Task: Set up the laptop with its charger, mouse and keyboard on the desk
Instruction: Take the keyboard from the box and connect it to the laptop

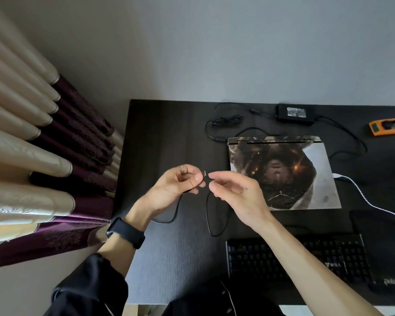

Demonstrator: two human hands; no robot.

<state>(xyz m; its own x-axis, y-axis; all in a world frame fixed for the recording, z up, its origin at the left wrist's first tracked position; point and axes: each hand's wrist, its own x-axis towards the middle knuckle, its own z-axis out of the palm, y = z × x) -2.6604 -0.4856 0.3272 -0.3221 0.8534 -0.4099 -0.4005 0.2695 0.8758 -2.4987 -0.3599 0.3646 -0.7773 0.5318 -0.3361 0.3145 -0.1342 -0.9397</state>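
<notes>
A closed laptop (283, 174) with a printed picture on its lid lies on the dark desk (169, 124). Behind it sits the black charger brick (295, 114), its thin cable (226, 120) coiled to the left. A black keyboard (283, 258) lies at the near edge, under my right forearm. My left hand (176, 188) pinches a small USB plug (205, 173) of a thin black cable (211, 222) above the desk's left half. My right hand (235, 192) pinches the same cable just right of the plug. The cable loops down onto the desk.
A grey mat (173, 258) covers the near left of the desk. An orange power strip (388, 127) sits at the far right. A white braided cable (363, 197) runs from the laptop's right side off to the right. Curtains (43, 144) hang to the left.
</notes>
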